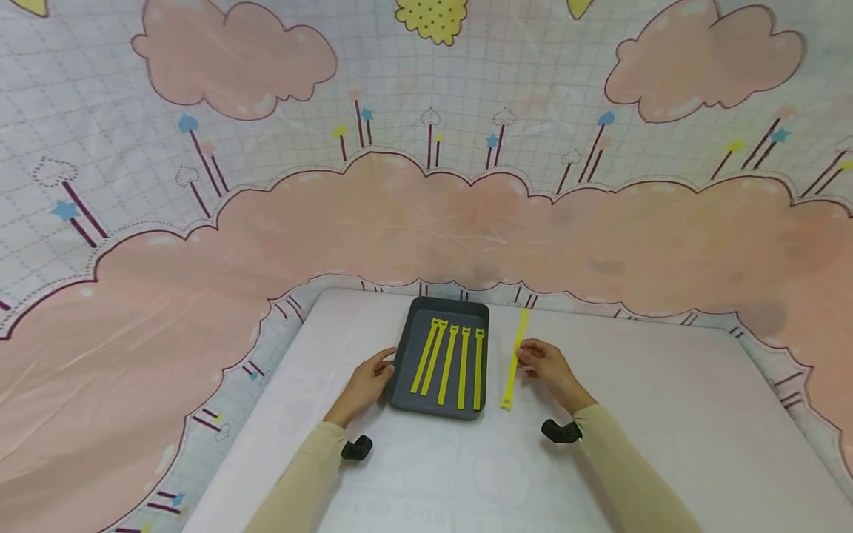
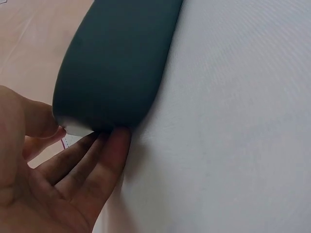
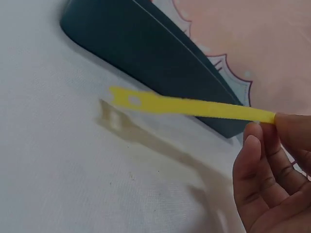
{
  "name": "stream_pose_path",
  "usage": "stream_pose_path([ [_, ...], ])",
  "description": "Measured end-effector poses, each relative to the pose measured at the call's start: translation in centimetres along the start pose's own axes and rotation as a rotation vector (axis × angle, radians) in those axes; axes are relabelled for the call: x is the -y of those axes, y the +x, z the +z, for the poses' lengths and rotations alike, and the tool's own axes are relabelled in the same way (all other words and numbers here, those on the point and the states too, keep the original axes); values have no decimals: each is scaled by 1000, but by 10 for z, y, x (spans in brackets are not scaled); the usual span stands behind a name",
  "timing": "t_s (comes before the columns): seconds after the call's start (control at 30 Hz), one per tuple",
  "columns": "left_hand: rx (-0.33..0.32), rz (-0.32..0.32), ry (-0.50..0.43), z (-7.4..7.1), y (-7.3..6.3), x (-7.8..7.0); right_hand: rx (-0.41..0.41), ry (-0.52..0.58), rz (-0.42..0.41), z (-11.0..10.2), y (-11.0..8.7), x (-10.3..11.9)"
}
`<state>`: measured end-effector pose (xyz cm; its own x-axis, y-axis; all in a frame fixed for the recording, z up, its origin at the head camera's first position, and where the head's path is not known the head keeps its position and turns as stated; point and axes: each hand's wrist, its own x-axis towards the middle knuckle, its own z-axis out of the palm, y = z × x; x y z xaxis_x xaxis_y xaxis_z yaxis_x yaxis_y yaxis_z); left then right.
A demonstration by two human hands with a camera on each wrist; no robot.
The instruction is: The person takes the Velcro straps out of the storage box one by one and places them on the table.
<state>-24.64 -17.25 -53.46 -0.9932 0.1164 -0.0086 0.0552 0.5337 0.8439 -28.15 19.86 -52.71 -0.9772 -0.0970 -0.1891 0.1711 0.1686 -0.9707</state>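
Observation:
A dark grey rectangular tray (image 1: 436, 412) sits on the white table, with several yellow hook-and-loop cable ties (image 1: 448, 366) laid lengthwise in it. At its left side my left hand (image 1: 363, 385) holds the tray; in the left wrist view the fingers (image 2: 109, 160) touch the outer wall, and the thumb is by the rim. To the right of the tray, my right hand (image 1: 548, 370) pinches another yellow cable tie (image 1: 512, 374) between thumb and fingertips. Its wide, slotted end points toward me. The right wrist view shows this tie (image 3: 194, 108) held above the table, casting a shadow.
The white table (image 1: 666, 414) extends on both sides of the tray. A patterned curtain (image 1: 466, 229) with pink clouds hangs behind and around it. Black devices (image 1: 561, 431) are strapped at both wrists, over beige sleeves.

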Motion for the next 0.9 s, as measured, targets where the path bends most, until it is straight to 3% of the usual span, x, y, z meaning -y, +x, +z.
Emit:
stream_pose_path([
  [0.13,-15,-23,-7,-1,-1,0,15,-42,20,3,3,-3],
  [0.73,-7,-8,-27,0,0,-2,-20,-226,61,9,14,-4],
  [0.9,-1,-27,-20,1,0,-3,-24,-226,102,12,19,-1],
])
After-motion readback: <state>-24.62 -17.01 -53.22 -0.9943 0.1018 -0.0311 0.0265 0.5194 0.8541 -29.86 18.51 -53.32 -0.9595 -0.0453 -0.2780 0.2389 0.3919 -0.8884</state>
